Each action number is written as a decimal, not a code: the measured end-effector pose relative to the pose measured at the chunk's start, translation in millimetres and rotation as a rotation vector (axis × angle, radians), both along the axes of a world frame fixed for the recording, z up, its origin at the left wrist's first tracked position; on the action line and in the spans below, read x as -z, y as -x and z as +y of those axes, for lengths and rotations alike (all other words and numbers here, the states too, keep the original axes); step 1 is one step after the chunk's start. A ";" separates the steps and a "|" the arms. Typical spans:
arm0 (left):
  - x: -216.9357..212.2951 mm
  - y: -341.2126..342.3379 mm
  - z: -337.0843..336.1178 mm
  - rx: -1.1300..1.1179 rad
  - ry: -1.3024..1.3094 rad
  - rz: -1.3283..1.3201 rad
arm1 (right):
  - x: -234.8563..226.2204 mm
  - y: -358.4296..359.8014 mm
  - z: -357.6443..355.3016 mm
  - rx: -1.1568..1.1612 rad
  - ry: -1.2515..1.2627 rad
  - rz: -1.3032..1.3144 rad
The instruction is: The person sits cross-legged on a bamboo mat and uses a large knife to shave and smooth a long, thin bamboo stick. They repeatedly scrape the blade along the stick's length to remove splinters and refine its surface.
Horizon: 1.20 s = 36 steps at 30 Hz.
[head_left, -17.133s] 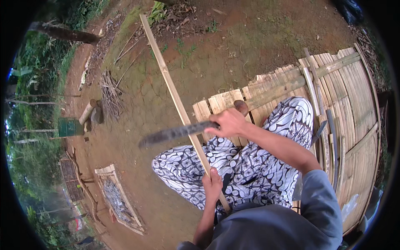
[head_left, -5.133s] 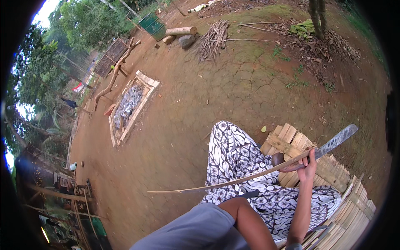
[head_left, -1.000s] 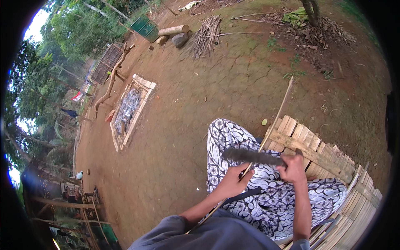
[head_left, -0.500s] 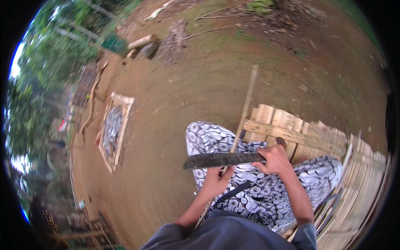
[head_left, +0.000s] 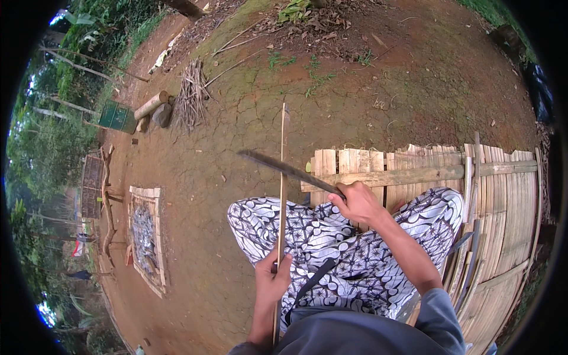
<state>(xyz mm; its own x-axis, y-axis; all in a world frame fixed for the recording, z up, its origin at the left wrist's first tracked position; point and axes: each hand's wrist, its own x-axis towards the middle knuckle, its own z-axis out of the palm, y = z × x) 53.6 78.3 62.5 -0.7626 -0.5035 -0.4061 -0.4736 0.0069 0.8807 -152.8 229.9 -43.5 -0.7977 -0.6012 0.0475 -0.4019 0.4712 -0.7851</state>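
Observation:
My left hand (head_left: 271,280) grips a long thin bamboo strip (head_left: 281,177) that runs from my lap out over the bare earth. My right hand (head_left: 357,203) is closed on the handle of a long dark machete (head_left: 284,168). Its blade points up and left and crosses the strip just past my knees. I sit on a bamboo slat platform (head_left: 503,177) with black and white patterned trousers (head_left: 331,236) over my legs.
Cracked red earth (head_left: 236,130) lies ahead. A wooden drying frame (head_left: 145,236) with small grey things is at the left. A bundle of sticks (head_left: 189,97), short logs (head_left: 151,106) and a green box (head_left: 118,116) stand further off. Loose bamboo strips (head_left: 473,260) lie at my right.
The view swung right. The machete rose from lying level across my lap to pointing up and left. The bamboo strip now stands nearly straight ahead. Both hands keep their grips.

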 end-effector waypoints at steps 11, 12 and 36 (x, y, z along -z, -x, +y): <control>-7.8 6.7 -1.2 0.117 0.283 -0.054 | 18.3 -6.7 0.8 -0.038 -0.034 -0.010; -0.2 0.2 -2.3 0.095 0.251 0.049 | 14.0 -3.9 -0.3 -0.006 -0.020 -0.038; 22.8 -11.6 -18.4 0.030 -0.489 0.027 | -3.8 -33.4 -7.6 -0.331 0.092 0.259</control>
<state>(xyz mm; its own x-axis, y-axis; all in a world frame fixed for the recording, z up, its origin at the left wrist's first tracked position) 65.2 59.9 39.7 -0.7872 -0.2361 -0.5697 -0.4569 -0.3972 0.7959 -119.4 222.3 -39.7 -0.5168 -0.8067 0.2868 -0.7093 0.2159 -0.6710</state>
